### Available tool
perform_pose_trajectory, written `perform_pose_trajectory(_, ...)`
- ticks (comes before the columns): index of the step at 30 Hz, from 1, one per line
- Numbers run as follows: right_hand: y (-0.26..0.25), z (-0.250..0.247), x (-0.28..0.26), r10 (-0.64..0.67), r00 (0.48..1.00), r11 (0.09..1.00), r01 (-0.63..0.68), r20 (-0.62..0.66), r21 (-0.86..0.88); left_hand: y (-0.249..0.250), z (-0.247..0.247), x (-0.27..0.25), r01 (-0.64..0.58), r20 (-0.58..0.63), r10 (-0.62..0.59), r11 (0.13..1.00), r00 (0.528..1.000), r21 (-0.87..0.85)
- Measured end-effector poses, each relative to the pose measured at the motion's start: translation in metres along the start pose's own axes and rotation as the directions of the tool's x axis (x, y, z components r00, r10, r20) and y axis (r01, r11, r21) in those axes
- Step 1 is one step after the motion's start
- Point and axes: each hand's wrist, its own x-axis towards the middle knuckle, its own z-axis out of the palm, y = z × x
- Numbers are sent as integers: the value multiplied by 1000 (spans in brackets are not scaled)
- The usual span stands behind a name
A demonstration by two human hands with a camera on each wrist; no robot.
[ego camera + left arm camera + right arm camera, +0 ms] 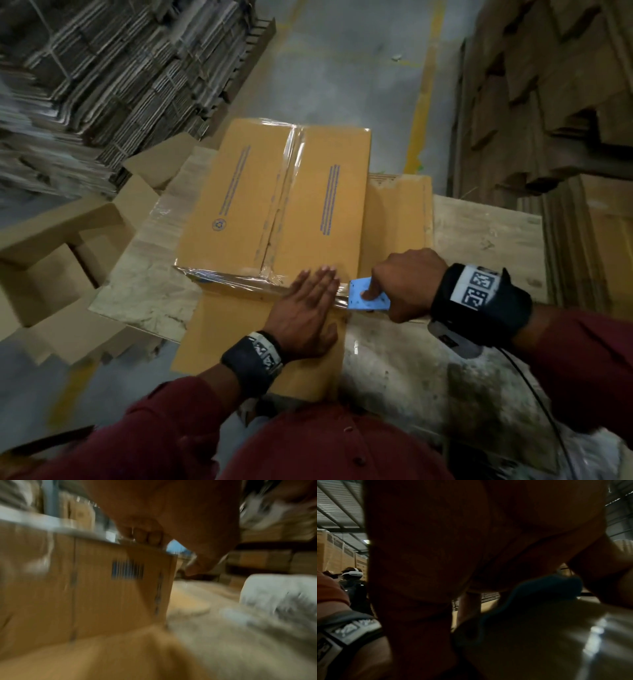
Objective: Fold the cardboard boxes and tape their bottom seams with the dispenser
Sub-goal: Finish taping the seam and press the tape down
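Observation:
A folded cardboard box [274, 202] stands bottom-up on the wooden table [486, 236], with clear tape along its centre seam and across its near edge. My left hand [308, 308] lies flat with straight fingers pressing the box's near right corner and the tape there. My right hand [404, 284] grips the blue tape dispenser [368, 296] just right of that corner, index finger on its plate. A strip of tape runs from the dispenser to the box edge. The left wrist view shows the box side [102, 588], blurred. The dispenser [539, 591] appears dark in the right wrist view.
Flat cardboard sheets [397, 212] lie under and beside the box. An open box [61, 260] stands left of the table. Stacks of flattened cartons [102, 85] fill the back left, and cardboard piles [555, 102] the right. Another person [353, 582] stands behind.

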Motion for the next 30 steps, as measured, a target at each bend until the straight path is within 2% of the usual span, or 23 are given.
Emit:
perform_pose_trajectory(5, 12, 7, -11, -7, 1000, 999, 7, 0, 32, 3, 8, 6, -26, 68, 26, 1000, 997, -8)
perform_pose_trajectory(8, 26, 6, -24, -8, 1000, 999, 9, -28, 48, -3, 5, 6, -43, 58, 44, 999, 997, -19)
perform_pose_trajectory(16, 63, 18, -61, 85, 996, 985, -85, 11, 150, 2, 2, 15, -81, 59, 82, 997, 995, -18)
perform_pose_trajectory(23, 72, 27, -66, 113, 993, 976, -115, 25, 184, -3, 4, 14, -82, 115, 83, 997, 990, -14)
perform_pose_trajectory(30, 77, 40, -51, 110, 991, 976, -121, 74, 182, -2, 4, 14, -90, 121, 89, 996, 989, -2)
